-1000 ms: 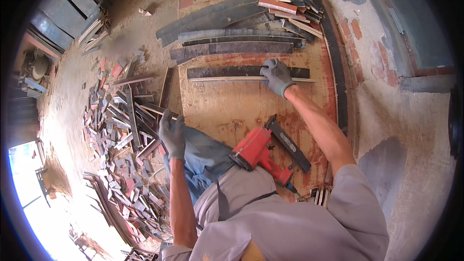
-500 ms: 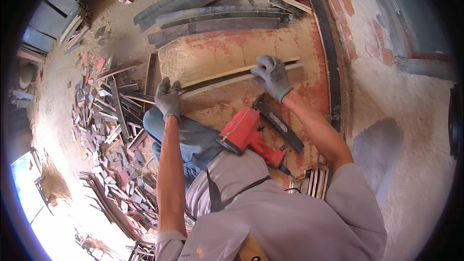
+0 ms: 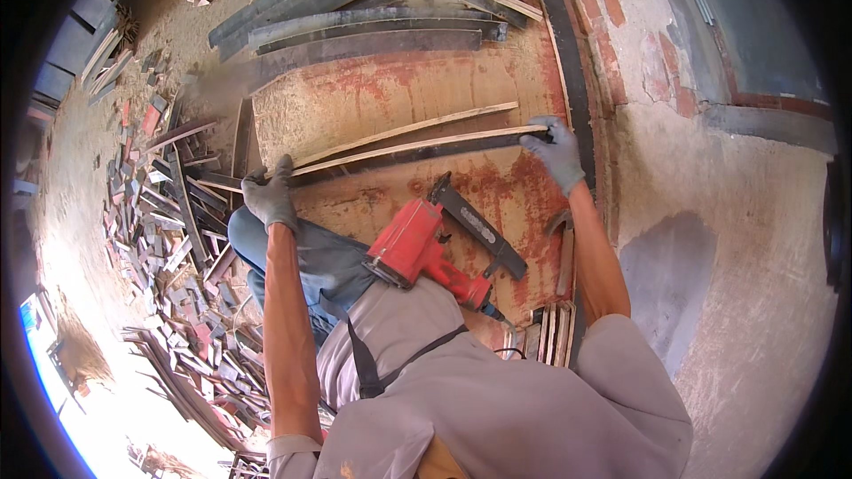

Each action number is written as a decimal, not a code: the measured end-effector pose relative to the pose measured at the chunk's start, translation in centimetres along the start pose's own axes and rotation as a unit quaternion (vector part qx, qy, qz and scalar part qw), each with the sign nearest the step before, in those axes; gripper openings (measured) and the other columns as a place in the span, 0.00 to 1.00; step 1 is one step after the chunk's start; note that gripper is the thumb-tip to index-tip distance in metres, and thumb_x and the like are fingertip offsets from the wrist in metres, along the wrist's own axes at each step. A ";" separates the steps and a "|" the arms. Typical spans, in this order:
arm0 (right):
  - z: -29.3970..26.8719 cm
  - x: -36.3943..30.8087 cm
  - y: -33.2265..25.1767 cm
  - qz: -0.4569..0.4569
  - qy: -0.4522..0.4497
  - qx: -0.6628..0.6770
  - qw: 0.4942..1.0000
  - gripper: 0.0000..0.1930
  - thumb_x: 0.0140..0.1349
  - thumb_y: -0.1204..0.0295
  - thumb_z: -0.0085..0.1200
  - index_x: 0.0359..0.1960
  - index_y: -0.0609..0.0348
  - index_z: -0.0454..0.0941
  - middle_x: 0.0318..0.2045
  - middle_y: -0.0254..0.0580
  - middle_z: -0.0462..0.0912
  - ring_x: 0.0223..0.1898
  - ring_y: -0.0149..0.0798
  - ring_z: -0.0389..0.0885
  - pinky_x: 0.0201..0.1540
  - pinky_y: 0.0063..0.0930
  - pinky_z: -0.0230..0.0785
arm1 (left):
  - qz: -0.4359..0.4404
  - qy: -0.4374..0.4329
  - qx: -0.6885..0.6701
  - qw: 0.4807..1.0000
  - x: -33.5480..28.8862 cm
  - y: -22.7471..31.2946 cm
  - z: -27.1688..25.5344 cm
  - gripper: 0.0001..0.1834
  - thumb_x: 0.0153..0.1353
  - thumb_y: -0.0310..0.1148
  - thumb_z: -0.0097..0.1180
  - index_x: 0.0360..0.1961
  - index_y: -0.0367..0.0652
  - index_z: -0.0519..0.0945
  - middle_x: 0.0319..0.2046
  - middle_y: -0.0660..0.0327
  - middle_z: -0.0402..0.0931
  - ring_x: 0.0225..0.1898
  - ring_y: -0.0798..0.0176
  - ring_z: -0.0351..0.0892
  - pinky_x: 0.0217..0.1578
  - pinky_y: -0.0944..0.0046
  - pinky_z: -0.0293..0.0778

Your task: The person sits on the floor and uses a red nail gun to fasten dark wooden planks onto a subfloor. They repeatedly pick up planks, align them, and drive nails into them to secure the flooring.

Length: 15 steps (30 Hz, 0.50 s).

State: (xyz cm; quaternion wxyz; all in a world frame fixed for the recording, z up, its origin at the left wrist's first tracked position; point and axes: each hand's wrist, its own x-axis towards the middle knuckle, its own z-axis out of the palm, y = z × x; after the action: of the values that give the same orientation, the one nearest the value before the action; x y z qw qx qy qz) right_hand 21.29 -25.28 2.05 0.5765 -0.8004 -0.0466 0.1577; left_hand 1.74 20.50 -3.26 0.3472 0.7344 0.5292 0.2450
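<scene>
Two thin wooden strips reach across a reddish-stained board [image 3: 373, 80] in front of me, meeting at the left and spreading apart to the right. My gloved left hand [image 3: 271, 197] is closed around the left end of the nearer, dark-sided strip [image 3: 417, 149]; the farther strip [image 3: 426, 124] ends beside its fingertips. At the nearer strip's right end, my gloved right hand [image 3: 559, 158] pinches it between thumb and fingers. A red nail gun [image 3: 406, 244] with a black magazine [image 3: 479, 229] lies by my lap, touched by neither hand.
A hammer [image 3: 563, 253] lies right of the nail gun, near a small stack of strips [image 3: 555, 333]. Long dark planks [image 3: 373, 35] lie at the far side. Wood offcuts [image 3: 191, 213] heap up at the left. A worn wall [image 3: 657, 151] stands at the right.
The two strips have spread apart at the right. My right hand has moved outward to the nearer strip's end. The hammer has come into view; the whole view has shifted slightly.
</scene>
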 end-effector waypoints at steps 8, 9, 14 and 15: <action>-1.9 -1.0 -0.3 0.080 0.069 0.190 0.976 0.16 0.65 0.66 0.60 0.49 0.63 0.78 0.31 0.36 0.82 0.27 0.29 0.79 0.26 0.23 0.74 | -0.179 -0.058 -0.339 0.922 -0.7 -1.1 0.3 0.06 0.62 0.27 0.63 0.37 0.36 0.83 0.25 0.65 0.78 0.23 0.72 0.74 0.24 0.71 0.74; -1.5 -0.9 0.1 0.080 0.074 0.206 0.972 0.15 0.65 0.67 0.61 0.48 0.63 0.79 0.31 0.36 0.82 0.26 0.28 0.79 0.24 0.22 0.72 | -0.180 -0.061 -0.332 0.924 -0.5 -0.9 0.1 0.06 0.62 0.28 0.63 0.37 0.36 0.83 0.25 0.65 0.79 0.23 0.72 0.74 0.23 0.71 0.74; 0.5 1.1 1.0 0.089 0.067 0.231 0.967 0.15 0.64 0.67 0.61 0.48 0.62 0.80 0.30 0.34 0.81 0.24 0.27 0.77 0.23 0.22 0.70 | -0.190 -0.102 -0.337 0.916 1.1 -3.4 -0.5 0.08 0.60 0.30 0.67 0.37 0.36 0.85 0.25 0.66 0.81 0.22 0.73 0.74 0.23 0.74 0.72; 0.7 1.6 1.1 0.096 0.071 0.229 0.966 0.15 0.65 0.67 0.61 0.48 0.62 0.80 0.30 0.33 0.82 0.24 0.27 0.77 0.24 0.23 0.71 | -0.190 -0.116 -0.340 0.914 1.3 -3.8 -0.6 0.08 0.59 0.30 0.67 0.37 0.36 0.85 0.26 0.65 0.81 0.23 0.74 0.75 0.24 0.74 0.71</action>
State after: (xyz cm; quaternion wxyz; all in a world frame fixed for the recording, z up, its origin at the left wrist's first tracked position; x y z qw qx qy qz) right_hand 22.48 -24.58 0.52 0.7286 -0.6567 0.1083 0.1616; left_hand -0.55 22.58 -5.80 0.6750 0.4807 0.4996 0.2526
